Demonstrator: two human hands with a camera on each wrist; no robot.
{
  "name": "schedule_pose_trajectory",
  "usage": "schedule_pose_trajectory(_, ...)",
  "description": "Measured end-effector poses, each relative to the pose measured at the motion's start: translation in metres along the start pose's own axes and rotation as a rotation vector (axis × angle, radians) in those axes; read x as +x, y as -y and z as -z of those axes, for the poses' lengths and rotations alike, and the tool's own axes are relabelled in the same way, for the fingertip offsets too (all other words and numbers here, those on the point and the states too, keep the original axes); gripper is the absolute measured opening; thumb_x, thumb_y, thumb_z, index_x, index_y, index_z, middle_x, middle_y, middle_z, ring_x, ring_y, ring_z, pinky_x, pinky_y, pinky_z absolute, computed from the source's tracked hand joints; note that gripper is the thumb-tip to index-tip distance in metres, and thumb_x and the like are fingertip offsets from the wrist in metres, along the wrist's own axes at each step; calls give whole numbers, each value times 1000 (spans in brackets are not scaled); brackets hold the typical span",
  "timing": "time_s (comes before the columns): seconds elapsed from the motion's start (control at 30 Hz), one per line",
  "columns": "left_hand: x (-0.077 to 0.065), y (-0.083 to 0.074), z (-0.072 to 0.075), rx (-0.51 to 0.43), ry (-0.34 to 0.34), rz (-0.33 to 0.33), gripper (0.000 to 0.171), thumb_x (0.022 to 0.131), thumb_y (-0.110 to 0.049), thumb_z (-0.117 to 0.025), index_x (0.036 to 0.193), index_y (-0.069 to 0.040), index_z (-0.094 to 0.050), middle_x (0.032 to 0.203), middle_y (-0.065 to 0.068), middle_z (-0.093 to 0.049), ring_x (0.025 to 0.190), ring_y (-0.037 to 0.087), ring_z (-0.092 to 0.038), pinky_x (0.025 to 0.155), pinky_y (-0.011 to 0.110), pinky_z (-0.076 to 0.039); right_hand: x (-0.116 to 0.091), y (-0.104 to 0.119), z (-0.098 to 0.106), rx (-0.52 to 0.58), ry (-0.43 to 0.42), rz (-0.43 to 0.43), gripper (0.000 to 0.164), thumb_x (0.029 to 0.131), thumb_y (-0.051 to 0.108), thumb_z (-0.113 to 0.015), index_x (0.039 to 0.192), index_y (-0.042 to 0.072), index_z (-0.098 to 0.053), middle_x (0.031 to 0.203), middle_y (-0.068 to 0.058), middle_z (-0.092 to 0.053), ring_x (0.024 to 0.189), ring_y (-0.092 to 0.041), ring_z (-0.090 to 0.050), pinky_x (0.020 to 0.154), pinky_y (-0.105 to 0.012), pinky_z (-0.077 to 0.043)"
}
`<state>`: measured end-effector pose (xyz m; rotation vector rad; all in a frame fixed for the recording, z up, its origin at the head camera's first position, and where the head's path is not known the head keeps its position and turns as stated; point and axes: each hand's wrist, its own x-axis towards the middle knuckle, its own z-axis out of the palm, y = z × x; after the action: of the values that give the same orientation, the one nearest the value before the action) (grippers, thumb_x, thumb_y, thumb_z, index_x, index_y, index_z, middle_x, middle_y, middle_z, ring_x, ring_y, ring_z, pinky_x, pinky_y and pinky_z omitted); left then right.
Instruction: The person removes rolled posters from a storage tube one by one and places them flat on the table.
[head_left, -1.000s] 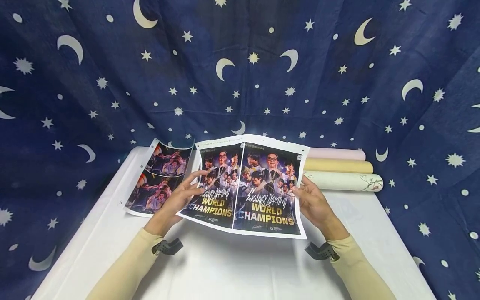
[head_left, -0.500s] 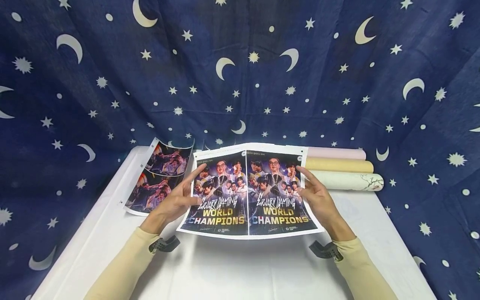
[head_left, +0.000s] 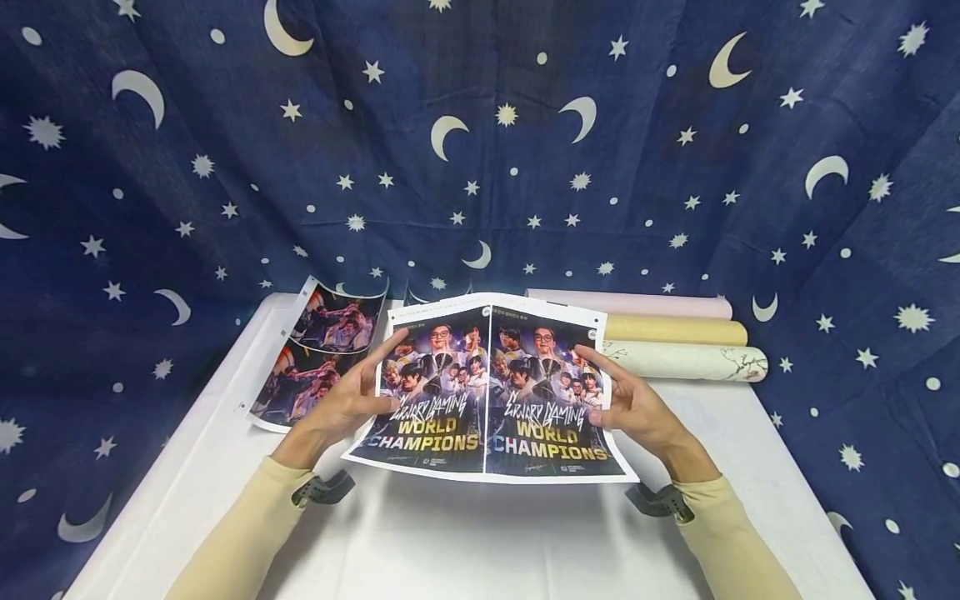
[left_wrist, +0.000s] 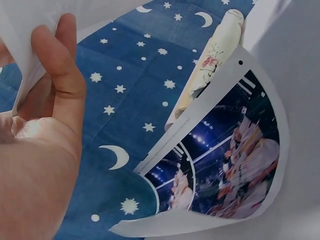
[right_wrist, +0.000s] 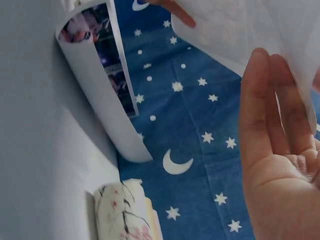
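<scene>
A printed poster sheet (head_left: 438, 433) with two matching panels reading "World Champions" is held up over the table, its lower edge bowed. My left hand (head_left: 348, 412) pinches its left edge, thumb on the printed face and other fingers behind. On the opposite edge, my right hand (head_left: 637, 417) grips it the same way. From the left wrist, the left hand (left_wrist: 50, 100) shows its fingers against the white back of the paper. The right wrist view has the right hand (right_wrist: 280, 135) with fingertips behind the sheet.
Left of the poster lies another photo sheet (head_left: 318, 367), its edges curling. A curled print (left_wrist: 235, 165) rests on the table, partly hidden in the head view. Pink (head_left: 660, 307), yellow (head_left: 675, 331) and floral (head_left: 690, 361) rolls lie at the back right. A starry curtain (head_left: 480, 167) hangs behind.
Both hands keep hold of the poster. The sheet's top has come down and its face has tilted slightly; its right side swung rightward, then eased back a little left. The photo sheet and rolls stayed put.
</scene>
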<state>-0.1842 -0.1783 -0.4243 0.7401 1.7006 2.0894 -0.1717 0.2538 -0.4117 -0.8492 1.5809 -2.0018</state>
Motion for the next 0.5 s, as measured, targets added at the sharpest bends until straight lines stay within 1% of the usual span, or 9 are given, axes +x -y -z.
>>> schedule_pose_trajectory(0.07, -2, -3, 1, 8, 10, 15, 103, 79, 14, -62, 159, -20, -7, 166, 6, 12, 150, 14, -17, 125, 43, -11, -2, 2, 2, -35, -13, -6, 89, 87, -20, -52, 159, 12, -10, 139, -3, -60, 119, -21, -64, 95, -38, -55)
schedule_pose_trajectory(0.1, -3, -5, 2, 17, 16, 29, 103, 80, 14, -62, 159, -22, -7, 167, 6, 2, 143, 13, -35, 120, 39, -28, -3, 4, 3, -53, -15, -8, 89, 87, -20, -52, 158, 11, -10, 137, -3, -62, 117, -21, -65, 94, -38, -55)
schedule_pose_trajectory(0.17, -5, -9, 4, 89, 21, 35, 102, 81, 12, -63, 159, -22, -7, 159, 4, -33, 100, 5, -66, 87, 29, -57, -5, 7, 4, -92, -19, -11, 88, 87, -20, -53, 158, 9, -10, 132, -4, -65, 114, -22, -67, 91, -38, -56)
schedule_pose_trajectory(0.2, -6, -11, 6, 135, 20, 34, 101, 82, 11, -64, 159, -22, -7, 148, 1, -50, 77, 3, -67, 65, 28, -59, -6, 8, 4, -115, -22, -14, 87, 87, -20, -54, 158, 8, -11, 130, -4, -67, 112, -22, -68, 90, -38, -57)
schedule_pose_trajectory(0.23, -7, -13, 6, 185, 15, 32, 101, 83, 10, -65, 159, -22, -8, 131, -2, -65, 63, 0, -62, 53, 26, -54, -7, 10, 5, -140, -27, -16, 87, 88, -19, -54, 158, 7, -11, 127, -4, -68, 109, -22, -69, 89, -38, -58)
schedule_pose_trajectory(0.33, -7, -17, 9, 313, -1, 5, 99, 84, 7, -67, 159, -20, -10, 100, -13, -73, 37, -1, -36, 31, 32, -28, -9, 12, 5, -203, -44, -21, 85, 88, -16, -56, 157, 6, -12, 119, -5, -72, 103, -23, -71, 85, -38, -59)
schedule_pose_trajectory(0.4, -7, -19, 8, 364, -12, 6, 98, 84, 6, -69, 159, -23, -12, 124, -17, -61, 38, -1, -34, 30, 31, -25, -10, 14, 5, -234, -58, -18, 84, 89, -15, -57, 157, 6, -13, 116, -4, -73, 100, -23, -72, 84, -38, -59)
schedule_pose_trajectory(0.43, -7, -21, 7, 382, -16, 10, 99, 84, 6, -69, 159, -24, -12, 114, -13, -64, 38, 0, -33, 31, 28, -25, -10, 14, 6, -254, -62, -6, 84, 89, -15, -57, 157, 5, -13, 113, -5, -74, 96, -22, -73, 83, -37, -59)
schedule_pose_trajectory(0.5, -7, -23, 5, 411, -40, 19, 100, 84, 5, -70, 159, -30, -13, 130, 0, -57, 40, 1, -34, 32, 26, -28, -10, 15, 6, -286, -78, 12, 83, 90, -15, -57, 158, 7, -14, 113, -3, -74, 95, -21, -73, 83, -37, -59)
